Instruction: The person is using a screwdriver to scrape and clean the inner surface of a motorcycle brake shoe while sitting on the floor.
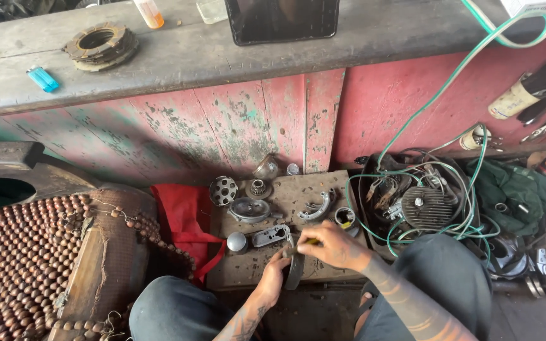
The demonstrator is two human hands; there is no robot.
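My left hand (273, 275) grips a dark curved brake shoe (295, 270) and holds it on edge over a worn board (248, 268) between my knees. My right hand (333, 246) is closed on a thin tool with a yellow-green handle (311, 242), its tip against the top of the shoe. Several metal parts lie on the board just beyond my hands: a flat grey cover (270, 235), a round knob (237, 242), a second curved shoe (318, 208), a perforated drum (223, 191) and a small gear (258, 188).
A red cloth (183, 218) lies left of the board, and a beaded seat cover (26, 259) fills the lower left. To the right, green wires (412, 173) tangle over a finned engine part (426, 206). The grey shelf above holds a clutch ring (100, 44), a blue lighter (43, 79) and a dark tablet (282, 20).
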